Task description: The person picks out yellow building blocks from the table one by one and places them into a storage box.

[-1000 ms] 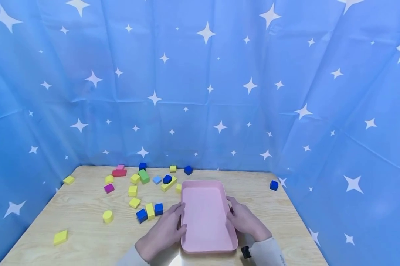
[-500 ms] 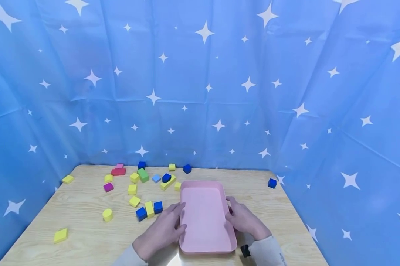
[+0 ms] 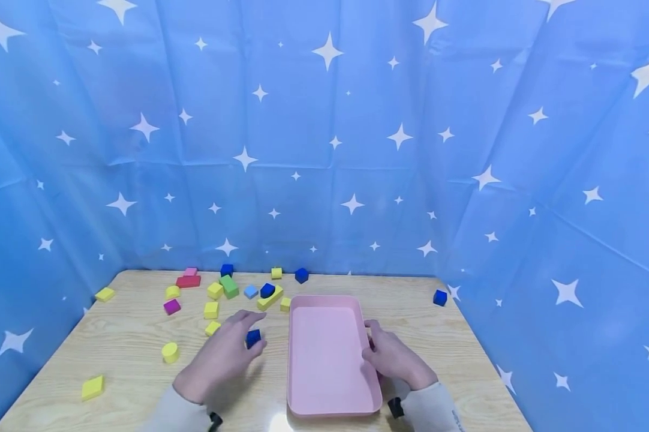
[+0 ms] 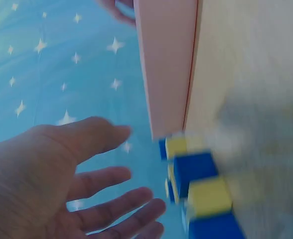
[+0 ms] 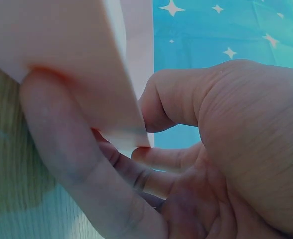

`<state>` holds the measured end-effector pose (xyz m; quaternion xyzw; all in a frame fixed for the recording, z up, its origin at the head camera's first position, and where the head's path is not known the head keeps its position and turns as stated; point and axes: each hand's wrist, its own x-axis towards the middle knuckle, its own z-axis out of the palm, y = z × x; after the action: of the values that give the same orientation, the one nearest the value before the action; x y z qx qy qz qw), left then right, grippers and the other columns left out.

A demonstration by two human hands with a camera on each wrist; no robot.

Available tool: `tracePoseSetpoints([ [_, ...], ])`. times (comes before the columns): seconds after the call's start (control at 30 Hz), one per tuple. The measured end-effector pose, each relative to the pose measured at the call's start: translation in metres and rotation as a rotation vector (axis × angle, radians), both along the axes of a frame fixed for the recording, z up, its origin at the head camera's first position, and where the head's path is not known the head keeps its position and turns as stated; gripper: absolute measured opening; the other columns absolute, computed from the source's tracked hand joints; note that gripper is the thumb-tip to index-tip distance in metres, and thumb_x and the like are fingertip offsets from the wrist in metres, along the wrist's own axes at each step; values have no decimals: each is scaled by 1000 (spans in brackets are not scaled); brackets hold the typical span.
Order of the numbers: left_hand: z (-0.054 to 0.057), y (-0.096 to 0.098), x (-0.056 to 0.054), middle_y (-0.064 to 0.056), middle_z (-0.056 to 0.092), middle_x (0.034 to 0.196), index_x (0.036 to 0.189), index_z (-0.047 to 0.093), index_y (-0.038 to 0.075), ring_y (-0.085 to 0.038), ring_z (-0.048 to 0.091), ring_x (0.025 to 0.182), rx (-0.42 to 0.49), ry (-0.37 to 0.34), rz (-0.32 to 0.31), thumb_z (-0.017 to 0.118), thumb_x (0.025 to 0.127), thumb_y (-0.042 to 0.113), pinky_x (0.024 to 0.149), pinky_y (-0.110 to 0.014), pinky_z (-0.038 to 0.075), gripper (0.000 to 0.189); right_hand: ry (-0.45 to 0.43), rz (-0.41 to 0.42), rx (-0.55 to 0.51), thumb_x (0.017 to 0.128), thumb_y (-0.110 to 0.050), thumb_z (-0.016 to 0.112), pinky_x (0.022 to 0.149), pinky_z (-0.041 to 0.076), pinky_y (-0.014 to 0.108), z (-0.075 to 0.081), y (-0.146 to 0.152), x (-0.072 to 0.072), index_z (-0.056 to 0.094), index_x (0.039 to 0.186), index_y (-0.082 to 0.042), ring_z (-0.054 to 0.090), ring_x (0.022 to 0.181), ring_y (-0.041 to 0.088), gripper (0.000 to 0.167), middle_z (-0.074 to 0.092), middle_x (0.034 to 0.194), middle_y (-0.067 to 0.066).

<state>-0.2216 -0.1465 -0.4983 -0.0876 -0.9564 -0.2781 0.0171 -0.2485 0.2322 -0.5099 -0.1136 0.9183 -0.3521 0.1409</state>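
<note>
A shallow pink rectangular tray (image 3: 328,354) lies on the table in the head view, its inside bare. My right hand (image 3: 400,361) holds its right side, thumb at the rim and fingers along the outer wall. The right wrist view shows those fingers against the tray wall (image 5: 62,30). My left hand (image 3: 219,355) is apart from the tray, over the table to its left, fingers spread and holding nothing. A blue block (image 3: 252,338) shows between its thumb and fingers in the head view. In the left wrist view, a yellow block (image 4: 210,195) sits between blue ones.
Several yellow blocks, a green block (image 3: 229,287), a red block (image 3: 188,281) and a purple block (image 3: 171,306) are scattered over the table's left side. A lone blue block (image 3: 440,297) lies near the right edge. A blue star-patterned curtain (image 3: 324,132) encloses the table's back and sides.
My left hand has let go of the tray's left side and moved left over the blocks. My right hand keeps its hold, and the tray stays about where it was.
</note>
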Motion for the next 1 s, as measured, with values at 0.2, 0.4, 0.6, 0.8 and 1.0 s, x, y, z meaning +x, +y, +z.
tracePoseSetpoints([
  [0.2, 0, -25, -2, -16, 75, 150, 153, 75, 13, -34, 76, 129, -62, -66, -10, 98, 97, 26, 113, -64, 66, 62, -6, 18, -5, 108, -3, 65, 65, 62, 35, -2, -1, 0, 37, 171, 10, 75, 83, 20, 71, 79, 117, 17],
  [0.4, -4, -30, -6, -12, 78, 129, 144, 79, 9, -23, 75, 109, -73, -63, -27, 101, 90, 15, 105, -56, 70, 58, -34, 16, -23, 109, -4, 65, 61, 64, 38, -1, 2, -1, 35, 172, 10, 75, 80, 22, 72, 78, 117, 19],
  [0.6, -12, -31, -9, -13, 79, 127, 141, 79, 7, -27, 78, 115, -75, -94, -24, 98, 92, 7, 109, -57, 69, 52, -41, 26, -36, 108, -5, 66, 60, 64, 39, -5, 2, 0, 35, 172, 10, 76, 79, 22, 72, 78, 118, 19],
  [0.8, -11, -35, -13, -17, 79, 133, 140, 78, 4, -33, 78, 124, -60, -86, -29, 96, 92, 4, 112, -59, 67, 52, -15, 45, -25, 108, -6, 66, 66, 64, 35, -5, -1, 1, 37, 170, 9, 76, 86, 21, 70, 79, 119, 18],
  [1.0, -4, -35, -13, -19, 79, 135, 142, 77, 1, -35, 79, 125, -48, -66, -23, 96, 92, 4, 111, -59, 68, 53, -35, 47, -28, 110, -7, 66, 67, 64, 37, -3, 3, 0, 37, 172, 8, 75, 86, 22, 70, 78, 114, 15],
])
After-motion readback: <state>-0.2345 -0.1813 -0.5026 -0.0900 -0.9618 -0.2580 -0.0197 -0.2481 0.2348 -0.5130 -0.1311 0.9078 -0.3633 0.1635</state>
